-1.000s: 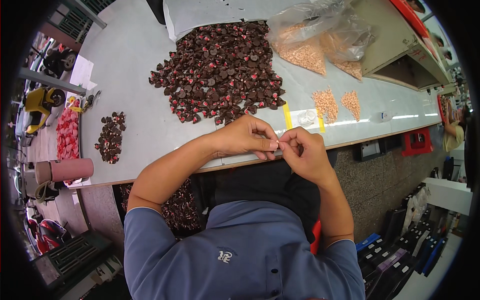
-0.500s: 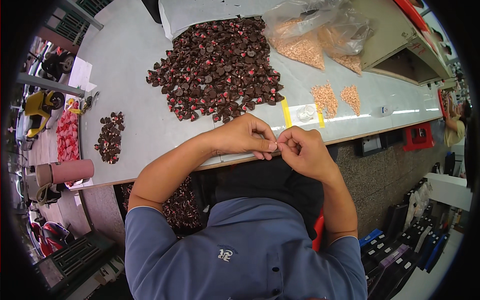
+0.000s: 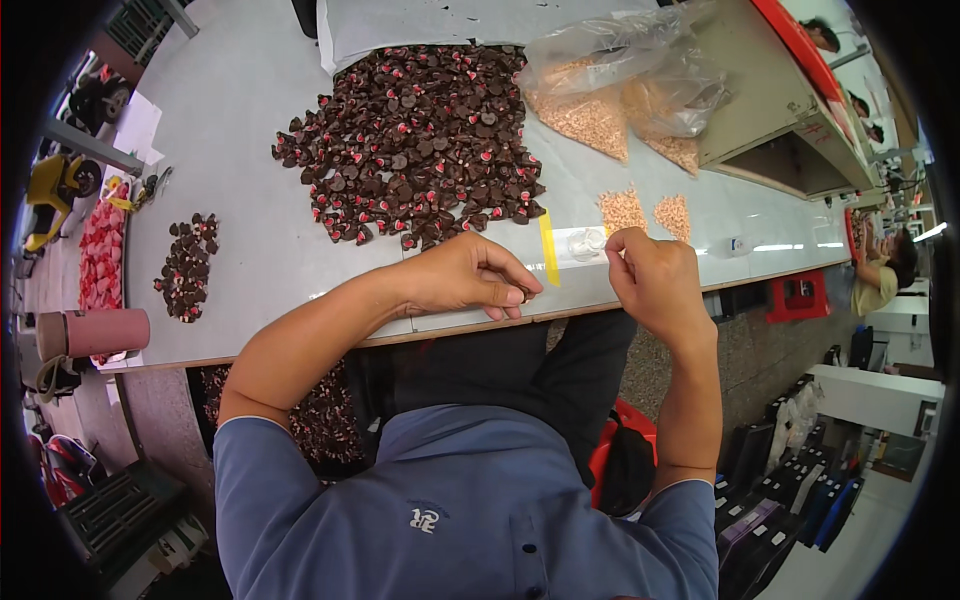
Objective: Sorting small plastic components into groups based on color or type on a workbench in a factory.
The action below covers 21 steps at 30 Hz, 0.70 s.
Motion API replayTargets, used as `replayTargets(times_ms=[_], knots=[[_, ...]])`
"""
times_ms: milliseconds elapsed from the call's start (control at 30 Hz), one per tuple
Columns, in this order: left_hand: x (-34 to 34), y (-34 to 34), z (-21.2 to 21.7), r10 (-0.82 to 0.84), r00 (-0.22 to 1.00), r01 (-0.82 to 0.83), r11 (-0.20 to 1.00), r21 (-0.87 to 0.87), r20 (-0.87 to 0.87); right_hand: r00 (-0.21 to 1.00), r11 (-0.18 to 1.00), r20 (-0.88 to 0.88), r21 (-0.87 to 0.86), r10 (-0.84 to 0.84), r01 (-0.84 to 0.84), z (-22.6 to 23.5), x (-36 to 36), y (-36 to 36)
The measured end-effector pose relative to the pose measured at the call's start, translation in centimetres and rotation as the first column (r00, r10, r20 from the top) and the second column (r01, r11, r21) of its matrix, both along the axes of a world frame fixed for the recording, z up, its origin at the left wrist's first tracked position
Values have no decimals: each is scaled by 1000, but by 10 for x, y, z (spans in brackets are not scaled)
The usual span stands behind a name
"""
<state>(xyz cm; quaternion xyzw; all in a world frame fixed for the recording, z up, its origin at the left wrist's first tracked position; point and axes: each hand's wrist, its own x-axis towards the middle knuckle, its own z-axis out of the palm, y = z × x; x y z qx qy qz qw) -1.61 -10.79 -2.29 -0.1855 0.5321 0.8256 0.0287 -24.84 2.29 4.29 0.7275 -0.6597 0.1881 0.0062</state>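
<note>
My left hand (image 3: 465,280) is over the table's near edge, thumb and fingers pinched around a small dark piece (image 3: 527,294), mostly hidden by the fingertips. My right hand (image 3: 658,283) is apart from it, fingers curled together beside a whitish blob (image 3: 587,243) on the taped patch; whatever its fingertips hold is hidden. Beyond my left hand spreads a big heap of dark brown pieces with red-and-white spots (image 3: 420,145). Past my right hand lie two small piles of pale beige bits, one (image 3: 622,208) closer to the blob and another (image 3: 673,215) to its right.
Transparent bags of beige bits (image 3: 580,120) lean by a grey-green metal box (image 3: 770,110). Leftward are a smaller dark pile (image 3: 187,268), pink pieces (image 3: 101,255) and a pink cylindrical container (image 3: 105,330). A small white bottle (image 3: 738,245) stands near the table's right edge.
My hands met at the fingertips earlier; now they are apart. The right hand has moved right and slightly up to the whitish blob. The view has shifted slightly.
</note>
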Motion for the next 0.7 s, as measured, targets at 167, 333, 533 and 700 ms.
replayTargets(times_ms=[167, 333, 533, 700], knots=[[0, -1, -1, 24, 999, -24, 1000, 8, 24, 994, 998, -109, 58, 22, -16, -2, -4, -7], [-1, -1, -1, 23, 1000, -22, 999, 40, -12, 989, 997, -141, 67, 52, -43, -6, -5, -10], [0, -2, -1, 23, 1000, -22, 998, 57, -8, 986, 995, -162, 94, 27, -12, -9, -5, -9], [0, -3, 0, 25, 1000, -26, 997, 76, 9, 991, 999, -136, 43, 21, -15, -10, -4, -8]])
